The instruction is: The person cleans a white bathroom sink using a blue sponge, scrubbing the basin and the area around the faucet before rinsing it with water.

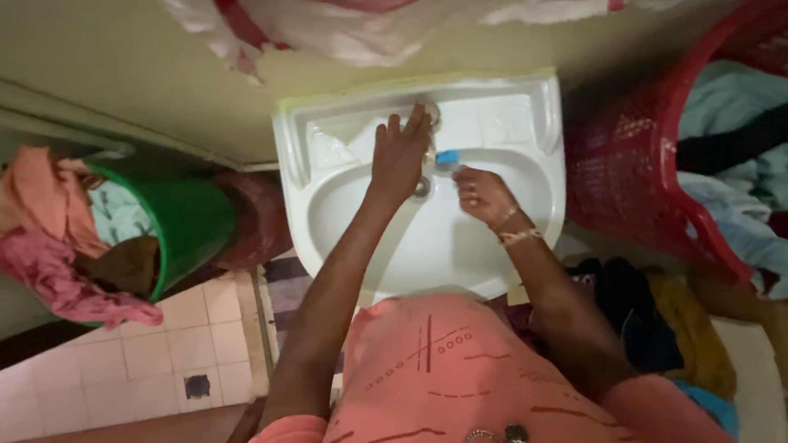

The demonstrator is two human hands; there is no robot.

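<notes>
The left hand (400, 156) reaches to the far middle of the white basin (525, 139), fingers laid loosely over the tap (430, 111), apparently to work it. The right hand (484, 195) hovers over the bowl, fingers pinched around a small blue object (447, 157), holding it just right of the spout, seemingly to catch the water; what it is cannot be told. A green bucket (193, 221) heaped with cloth stands left, and a red laundry basket (632, 164) full of clothes stands right, both near the basin

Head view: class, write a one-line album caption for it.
At a white washbasin, the left hand rests on the tap while the right hand holds a small blue object.
</notes>
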